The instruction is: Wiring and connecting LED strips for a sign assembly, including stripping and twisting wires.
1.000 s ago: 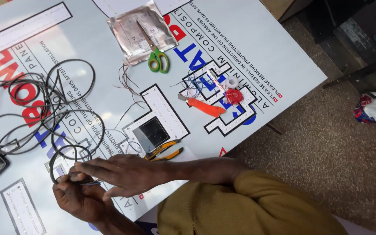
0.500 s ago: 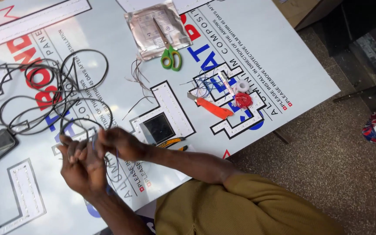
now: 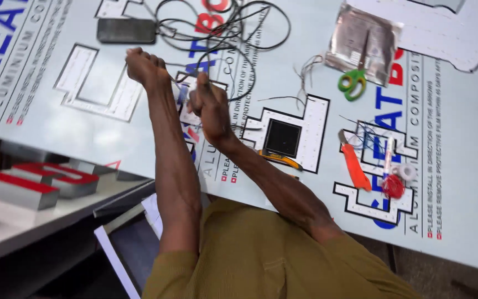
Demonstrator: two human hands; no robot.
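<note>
Left hand (image 3: pixel 146 67) and right hand (image 3: pixel 210 108) both pinched shut on a thin wire (image 3: pixel 186 84) stretched between them, just below the black cable tangle (image 3: pixel 225 33): likely to snag those loops or slip free if pulled harder.

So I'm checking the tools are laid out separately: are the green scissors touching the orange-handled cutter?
Apart. The head view shows the green scissors up by the silvery pouch, with bare panel between them and the orange-handled cutter lower down.
</note>
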